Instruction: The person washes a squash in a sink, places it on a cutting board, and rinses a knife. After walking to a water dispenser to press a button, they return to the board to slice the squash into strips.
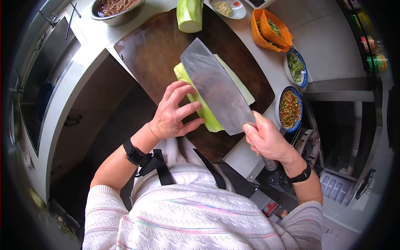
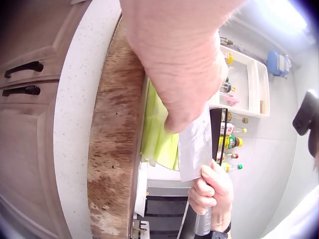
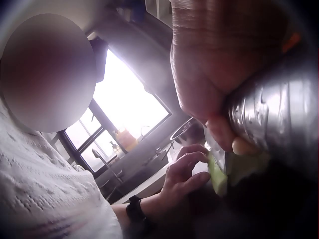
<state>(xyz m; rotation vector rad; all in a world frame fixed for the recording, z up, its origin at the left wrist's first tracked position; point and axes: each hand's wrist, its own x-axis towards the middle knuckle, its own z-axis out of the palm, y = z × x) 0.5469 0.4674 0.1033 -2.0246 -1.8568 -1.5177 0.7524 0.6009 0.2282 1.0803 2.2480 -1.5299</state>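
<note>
The right hand [image 1: 266,139] grips the handle of a broad cleaver [image 1: 214,85], its blade lying slanted over the green vegetable piece [image 1: 208,114] on the dark wooden board [image 1: 146,54]. Bent fingers of the left hand [image 1: 177,109] rest on that piece, beside the blade's left side. A pale cut slab [image 1: 235,79] shows past the blade's other side. In the left wrist view the right hand [image 2: 212,191] holds the cleaver [image 2: 195,147] close to the green pieces [image 2: 159,134]. The right wrist view shows the metal handle [image 3: 279,104] in the right hand [image 3: 224,55].
A larger peeled vegetable piece [image 1: 190,16] lies at the board's far edge. Around it stand a noodle bowl [image 1: 116,11], a garlic dish [image 1: 228,8], orange baskets [image 1: 271,31], a bowl of chopped greens [image 1: 296,68] and a bowl of diced mix [image 1: 290,109]. The sink [image 1: 50,62] is at left.
</note>
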